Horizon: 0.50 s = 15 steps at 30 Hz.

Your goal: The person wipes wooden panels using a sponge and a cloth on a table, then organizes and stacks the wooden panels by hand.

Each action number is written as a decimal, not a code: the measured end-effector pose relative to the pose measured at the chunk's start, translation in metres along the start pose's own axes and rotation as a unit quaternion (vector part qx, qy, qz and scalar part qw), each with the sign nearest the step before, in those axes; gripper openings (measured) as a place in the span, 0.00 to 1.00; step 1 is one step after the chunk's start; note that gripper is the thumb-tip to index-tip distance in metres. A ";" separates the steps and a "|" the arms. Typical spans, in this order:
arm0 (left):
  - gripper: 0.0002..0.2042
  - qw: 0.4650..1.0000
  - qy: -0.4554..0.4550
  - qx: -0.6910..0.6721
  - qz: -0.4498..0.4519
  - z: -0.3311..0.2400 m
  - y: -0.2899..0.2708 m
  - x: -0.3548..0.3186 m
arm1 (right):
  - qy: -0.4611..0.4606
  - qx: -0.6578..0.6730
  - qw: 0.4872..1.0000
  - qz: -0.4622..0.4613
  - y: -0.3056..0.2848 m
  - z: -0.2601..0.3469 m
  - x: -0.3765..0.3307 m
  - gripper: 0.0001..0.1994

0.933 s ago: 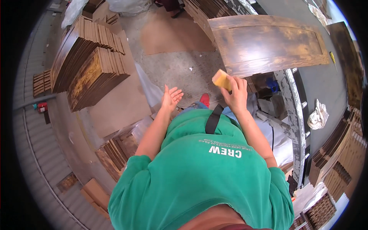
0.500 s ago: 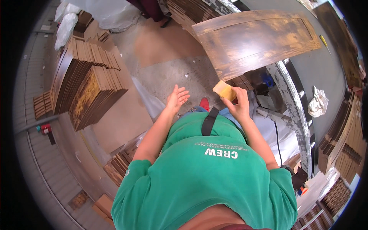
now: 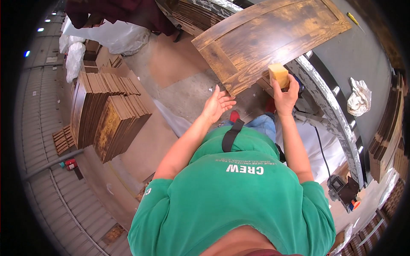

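A brown wooden door panel [image 3: 273, 38] with a raised frame and mottled stain lies ahead of me, its near left corner jutting past the metal support. My left hand [image 3: 218, 104] is at that corner with its fingers stretched out; whether they touch the wood I cannot tell. Between the thumb and fingers of my right hand [image 3: 286, 94] is a yellow sponge block [image 3: 279, 75], held upright close to the panel's near edge.
Stacked brown panels [image 3: 115, 115] stand on the left. On the grey bench at right lie a crumpled white cloth [image 3: 358, 97] and a yellow-handled tool [image 3: 353, 19]. A worn metal rail [image 3: 329, 102] runs along it. Another person in dark red clothing [image 3: 124, 10] is at the far left.
Both my hands have moved forward, the right one carrying the sponge block up to the panel's edge. My left hand has come to the panel's corner. The other person shows more fully.
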<state>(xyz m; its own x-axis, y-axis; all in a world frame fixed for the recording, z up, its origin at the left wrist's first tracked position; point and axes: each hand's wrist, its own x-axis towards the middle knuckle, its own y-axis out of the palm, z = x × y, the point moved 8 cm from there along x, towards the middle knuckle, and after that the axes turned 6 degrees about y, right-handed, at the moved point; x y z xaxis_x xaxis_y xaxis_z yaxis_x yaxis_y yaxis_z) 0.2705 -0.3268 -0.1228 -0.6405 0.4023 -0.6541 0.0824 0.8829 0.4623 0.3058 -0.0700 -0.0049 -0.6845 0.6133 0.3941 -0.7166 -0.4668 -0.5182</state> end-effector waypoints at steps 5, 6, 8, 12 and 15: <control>0.33 1.000 -0.009 0.000 -0.014 -0.002 0.005 0.001 | -0.088 0.060 0.991 0.082 0.023 0.026 -0.006 0.24; 0.32 1.000 -0.005 -0.002 -0.013 -0.004 0.010 0.002 | -0.107 0.045 0.989 0.092 0.026 0.024 -0.007 0.24; 0.32 1.000 0.003 -0.006 -0.014 -0.010 0.013 0.002 | -0.055 0.012 0.998 0.016 0.012 0.004 -0.001 0.23; 0.31 0.999 0.014 0.032 0.023 -0.014 0.018 0.007 | -0.040 0.049 0.997 0.035 0.008 0.020 0.000 0.23; 0.31 0.999 0.015 0.036 0.028 -0.012 0.022 0.010 | -0.107 0.066 0.983 0.137 0.029 0.036 -0.016 0.25</control>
<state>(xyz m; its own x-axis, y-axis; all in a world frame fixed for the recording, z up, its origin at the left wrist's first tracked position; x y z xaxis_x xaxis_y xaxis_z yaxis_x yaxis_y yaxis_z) 0.2573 -0.3061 -0.1118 -0.6555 0.4450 -0.6102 0.1725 0.8749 0.4526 0.2914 -0.1167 0.0013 -0.8562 0.3120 0.4118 -0.5036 -0.6822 -0.5301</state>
